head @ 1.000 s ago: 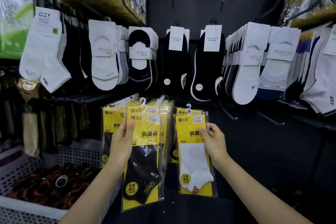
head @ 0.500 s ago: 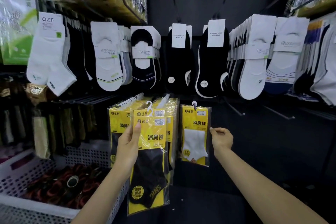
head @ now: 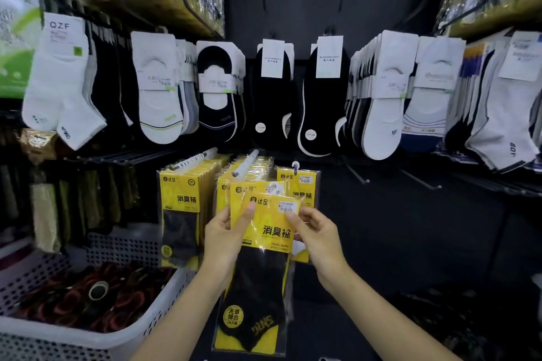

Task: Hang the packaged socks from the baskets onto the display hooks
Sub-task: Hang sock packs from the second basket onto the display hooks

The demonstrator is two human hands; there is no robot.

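Note:
A yellow pack of black socks (head: pixel 258 278) is held up in front of the lower hooks, with at least one more like it behind. My left hand (head: pixel 224 239) grips the left edge near the top. My right hand (head: pixel 315 236) pinches the front pack's upper right corner by the price label. Behind them a white-sock pack (head: pixel 302 187) hangs alone on a hook. Two full rows of yellow packs (head: pixel 181 202) hang on the hooks (head: pixel 246 164) to the left. A white basket (head: pixel 88 340) sits at the lower left.
Unpackaged white and black socks (head: pixel 272 91) fill the upper row of hooks across the dark panel. Bare hooks (head: pixel 419 182) stick out at the right of the lower row. The basket holds dark goods with red bands. Olive packs hang at the far left.
My right hand left the hung white-sock pack and came across to pinch the black-sock pack that my left hand holds. The white-sock pack now hangs on its hook.

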